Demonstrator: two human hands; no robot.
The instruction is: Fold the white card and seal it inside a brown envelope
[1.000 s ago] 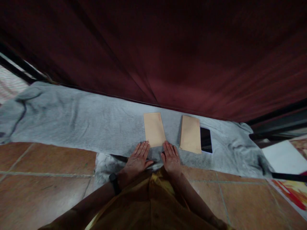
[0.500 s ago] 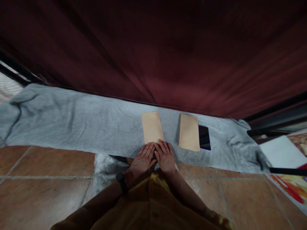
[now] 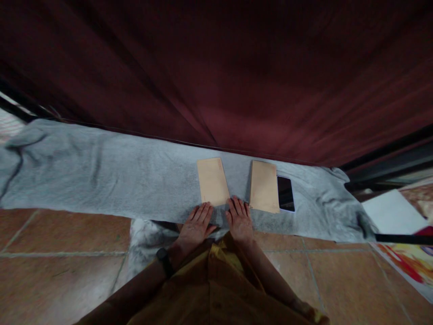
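A tan paper envelope (image 3: 213,181) lies flat on the grey cloth (image 3: 149,176) in front of me. My left hand (image 3: 196,225) rests palm down, its fingertips at the envelope's near left corner. Just off the near right corner, my right hand (image 3: 240,219) lies flat on the cloth with fingers stretched out. Neither hand grips anything. To the right is a small stack of similar tan envelopes (image 3: 264,186), close to my right fingertips. A dark-screened smartphone (image 3: 286,194) lies against the stack's right side.
A dark red curtain (image 3: 216,90) hangs along the cloth's far edge. Brown floor tiles (image 3: 67,234) show below the near edge. At the right are a white sheet (image 3: 394,216), a black bar (image 3: 402,239) and a colourful printed item (image 3: 412,266).
My hands have moved apart: the left slid slightly left, the right moved right, off the envelope. More of the envelope's near edge shows. The whole view has shifted a little.
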